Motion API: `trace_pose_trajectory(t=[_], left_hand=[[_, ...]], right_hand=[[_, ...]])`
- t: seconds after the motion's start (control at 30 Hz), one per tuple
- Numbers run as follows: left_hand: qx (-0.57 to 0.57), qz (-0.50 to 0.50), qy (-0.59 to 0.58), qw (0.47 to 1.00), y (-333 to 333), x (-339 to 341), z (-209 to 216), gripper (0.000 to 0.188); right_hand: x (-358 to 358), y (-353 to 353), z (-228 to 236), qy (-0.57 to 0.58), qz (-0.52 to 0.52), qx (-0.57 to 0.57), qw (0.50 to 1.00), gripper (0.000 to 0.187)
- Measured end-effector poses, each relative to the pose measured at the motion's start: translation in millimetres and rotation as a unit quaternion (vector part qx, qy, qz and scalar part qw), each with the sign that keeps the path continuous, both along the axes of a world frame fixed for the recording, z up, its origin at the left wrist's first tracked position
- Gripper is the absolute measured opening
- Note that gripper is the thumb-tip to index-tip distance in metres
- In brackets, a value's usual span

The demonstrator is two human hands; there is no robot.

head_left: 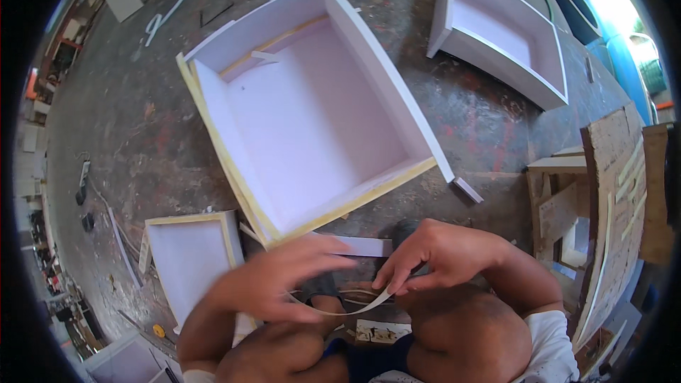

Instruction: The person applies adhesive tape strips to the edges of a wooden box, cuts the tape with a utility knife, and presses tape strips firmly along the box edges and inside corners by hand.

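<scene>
My right hand (443, 252) is closed, pinching a thin, pale strip (379, 301) between thumb and fingers. The strip sags in a curve across to my left hand (277, 280), which is smeared by motion. Its fingers look stretched out and apart, with the strip's other end by the palm. Just beyond my hands lies a large white drawer-like box (298, 120), open side up. Yellowish bands run along its left and near edges, and a small pale scrap (264, 57) sits inside.
A smaller white box (188, 262) lies to the left, and another white drawer (496, 28) stands at the far right. A wooden frame and worn board (610, 206) rise close on my right. Loose strips (163, 20) and a small yellow roll (159, 330) lie on the floor.
</scene>
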State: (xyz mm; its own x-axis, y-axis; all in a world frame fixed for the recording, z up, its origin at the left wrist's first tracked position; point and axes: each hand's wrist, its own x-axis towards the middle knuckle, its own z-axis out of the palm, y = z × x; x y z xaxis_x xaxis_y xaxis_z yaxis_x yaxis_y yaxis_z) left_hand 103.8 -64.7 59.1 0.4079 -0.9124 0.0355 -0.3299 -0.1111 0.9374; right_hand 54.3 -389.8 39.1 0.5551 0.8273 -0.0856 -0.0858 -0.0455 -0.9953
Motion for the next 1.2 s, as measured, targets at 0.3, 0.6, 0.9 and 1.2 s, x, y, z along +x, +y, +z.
trace_pose_trajectory(t=[0.3, 0.6, 0.9, 1.2], left_hand=[[0.124, 0.095, -0.014, 0.988, -62.7, -42.3, -74.9, 0.037], [0.105, 0.181, -0.088, 0.974, -87.5, -36.3, -99.4, 0.046], [0.137, 0.212, -0.203, 0.946, -93.5, -19.8, -102.7, 0.043], [0.14, 0.25, -0.235, 0.929, -96.8, -14.3, -110.1, 0.035]], right_hand=[[-7.0, -12.4, -22.9, -0.14, -0.143, -0.201, 0.959, 0.017], [-7.0, -22.3, -60.2, -0.363, -0.189, -0.375, 0.832, 0.02], [28.3, -70.1, -92.5, -0.443, -0.241, -0.357, 0.786, 0.035], [35.3, -83.1, -106.0, -0.394, -0.295, -0.335, 0.803, 0.036]])
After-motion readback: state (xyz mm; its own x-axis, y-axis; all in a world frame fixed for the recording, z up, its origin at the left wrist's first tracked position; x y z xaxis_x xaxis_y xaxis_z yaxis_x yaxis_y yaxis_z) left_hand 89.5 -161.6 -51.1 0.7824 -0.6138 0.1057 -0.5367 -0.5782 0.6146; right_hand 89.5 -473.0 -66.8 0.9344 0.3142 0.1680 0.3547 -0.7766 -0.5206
